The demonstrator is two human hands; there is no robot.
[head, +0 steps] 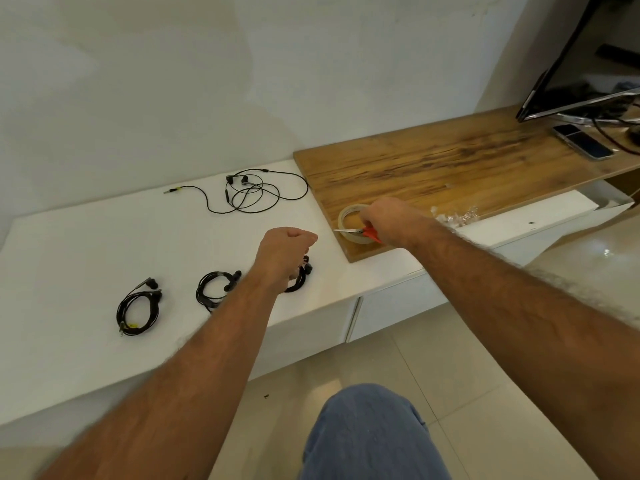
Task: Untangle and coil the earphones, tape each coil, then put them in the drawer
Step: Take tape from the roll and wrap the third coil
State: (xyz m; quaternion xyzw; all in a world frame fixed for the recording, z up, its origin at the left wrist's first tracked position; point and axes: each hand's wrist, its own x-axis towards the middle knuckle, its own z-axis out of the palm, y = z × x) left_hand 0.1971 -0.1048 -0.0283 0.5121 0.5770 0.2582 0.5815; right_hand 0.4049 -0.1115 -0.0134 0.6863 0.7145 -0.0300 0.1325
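Two coiled black earphones lie on the white counter: one at the left [138, 311], one in the middle [214, 289]. A third coil [300, 275] sits under my left hand [284, 252], whose fingers are curled over it; the grip itself is hidden. A loose, uncoiled earphone [249, 194] with a yellow-banded plug lies at the back. My right hand [384, 220] holds red-handled scissors [360, 232] over the clear tape roll [353, 223] on the wooden board. The open white drawer [554, 213] is at the right.
A crumpled clear wrapper [455, 216] lies on the wooden board's [450, 168] front edge. A phone [583, 140] and a TV [588, 64] with cables stand at the far right. My knee in blue jeans [367, 434] is below, over the tiled floor.
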